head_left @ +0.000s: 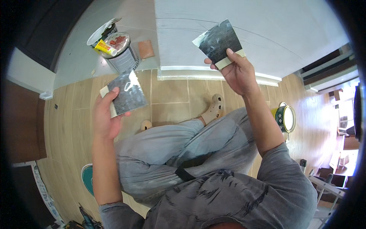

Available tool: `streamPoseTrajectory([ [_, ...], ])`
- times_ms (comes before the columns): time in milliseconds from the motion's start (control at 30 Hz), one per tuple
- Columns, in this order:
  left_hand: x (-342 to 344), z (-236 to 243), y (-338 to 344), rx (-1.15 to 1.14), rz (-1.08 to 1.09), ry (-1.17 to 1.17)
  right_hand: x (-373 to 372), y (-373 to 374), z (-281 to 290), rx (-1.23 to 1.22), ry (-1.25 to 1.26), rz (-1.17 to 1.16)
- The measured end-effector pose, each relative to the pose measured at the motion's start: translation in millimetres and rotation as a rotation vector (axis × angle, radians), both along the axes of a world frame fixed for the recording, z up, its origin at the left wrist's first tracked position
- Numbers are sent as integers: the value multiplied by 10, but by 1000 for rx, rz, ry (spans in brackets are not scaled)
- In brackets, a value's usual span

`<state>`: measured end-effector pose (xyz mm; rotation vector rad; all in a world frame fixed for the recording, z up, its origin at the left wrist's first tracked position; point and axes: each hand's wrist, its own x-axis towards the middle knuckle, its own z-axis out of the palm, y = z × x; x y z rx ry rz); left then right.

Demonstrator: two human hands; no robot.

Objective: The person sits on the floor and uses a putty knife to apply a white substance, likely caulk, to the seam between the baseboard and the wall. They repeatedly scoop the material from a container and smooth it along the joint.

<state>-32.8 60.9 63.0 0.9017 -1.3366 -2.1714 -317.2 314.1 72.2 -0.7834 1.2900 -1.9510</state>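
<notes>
My left hand (107, 118) grips a putty spreader (129, 93), a flat square metal blade with a cream strip along its held edge. Light glints off the blade, which sits in front of the paint tins. Raised against the pale grey wall panel (267, 34), my right hand (239, 72) is closed on a second putty spreader (220, 41) of the same kind. Its dark blade is smeared with whitish filler, and its thumb-side strip is cream. Whether this blade touches the panel I cannot tell. The two hands are well apart.
Left of the panel stand a tin (122, 57) with reddish paste on its lid, a yellow tube (106, 48) on top, and an orange-brown sanding sheet (146, 49). A green tin (285, 117) is by my right knee. A stepladder (328, 187) stands lower right.
</notes>
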Motion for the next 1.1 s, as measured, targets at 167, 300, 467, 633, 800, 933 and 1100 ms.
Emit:
streamPoseTrajectory([
  [167, 75, -60, -117, 24, 129, -79, 26, 332, -199, -282, -468, 143],
  [300, 64, -121, -180, 45, 145, -110, -26, 633, -215, -358, -494, 95],
  [467, 45, -123, -150, 56, 118, -97, -58, 630, -203, -356, -547, 94],
  [633, 79, -83, -160, 64, 99, -78, 301, 143, -483, -344, -706, 128],
  [800, 163, -79, -240, 89, 124, -21, 620, -617, -1494, -308, -1016, 21],
  [933, 196, -154, -330, 90, 144, -7, 663, -943, -2354, -172, -1140, -192],
  [1100, 207, -244, -437, 79, 161, -8, 609, -1207, -2857, -326, -1167, -267],
])
